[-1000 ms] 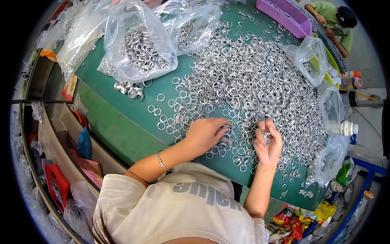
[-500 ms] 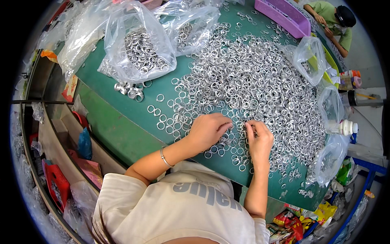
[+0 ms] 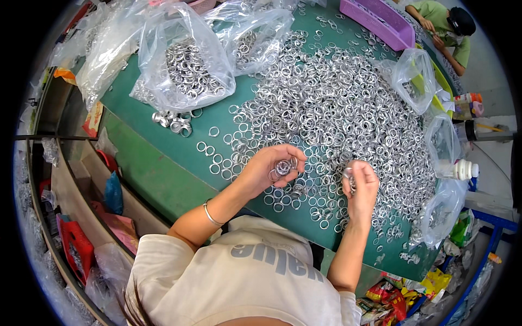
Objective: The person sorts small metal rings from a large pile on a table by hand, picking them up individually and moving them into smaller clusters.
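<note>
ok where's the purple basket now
In the head view, the purple basket is at the top, right of centre, on the far side of the green table, just beyond the heap of metal rings.

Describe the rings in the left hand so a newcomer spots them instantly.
On the green table, find the heap of silver rings. Near its front edge is the left hand, bracelet on wrist. Its rings sit bunched in the palm, unlike the scattered neighbours.

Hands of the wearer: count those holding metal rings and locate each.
2: the left hand, with metal rings in its cupped palm, above the green table; the right hand, farther right, also holding rings.
</note>
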A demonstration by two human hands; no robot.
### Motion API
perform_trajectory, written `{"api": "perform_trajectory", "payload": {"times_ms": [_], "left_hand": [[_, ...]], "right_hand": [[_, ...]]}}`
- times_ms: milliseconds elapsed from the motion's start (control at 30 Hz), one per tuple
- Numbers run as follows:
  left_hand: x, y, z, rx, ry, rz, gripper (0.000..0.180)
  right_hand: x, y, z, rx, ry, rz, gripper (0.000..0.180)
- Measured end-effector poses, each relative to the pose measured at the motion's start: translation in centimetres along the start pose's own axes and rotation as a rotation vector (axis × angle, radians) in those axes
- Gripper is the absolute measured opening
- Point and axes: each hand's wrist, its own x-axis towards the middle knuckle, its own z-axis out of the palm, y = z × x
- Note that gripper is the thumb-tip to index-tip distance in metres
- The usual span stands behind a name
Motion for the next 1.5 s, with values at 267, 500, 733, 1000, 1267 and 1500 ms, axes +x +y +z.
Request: {"api": "perform_trajectory", "payload": {"times_ms": [267, 500, 733, 1000, 1267, 1500], "left_hand": [[0.5, -2.8, 0.9, 1.575, 0.123, 0.633, 0.009], [1.5, -2.6, 2.4, 1.839, -0.014, 0.338, 0.012], [2.4, -2.3, 3.3, 1.952, -0.097, 0.28, 0.008], [2.5, -2.5, 3.6, 2.01, -0.052, 0.232, 0.009], [2.4, -2.9, 3.4, 1.942, 0.101, 0.269, 0.015], [1.8, -3.1, 4.1, 2.02, 0.111, 0.21, 0.015]], "right_hand": [[1.8, 0.5, 0.0, -0.161, -0.173, -0.151, 0.014], [1.7, 1.2, 2.3, -1.077, 0.034, -0.666, 0.01], [1.4, 1.0, 1.9, -1.349, -0.032, -0.681, 0.015], [1.8, 0.1, 0.1, -0.528, -0.113, -0.588, 0.005], [0.8, -2.3, -2.0, 0.568, -0.281, 0.109, 0.012], [0.9, 0.7, -0.5, -0.844, -0.256, -0.459, 0.017]]}}
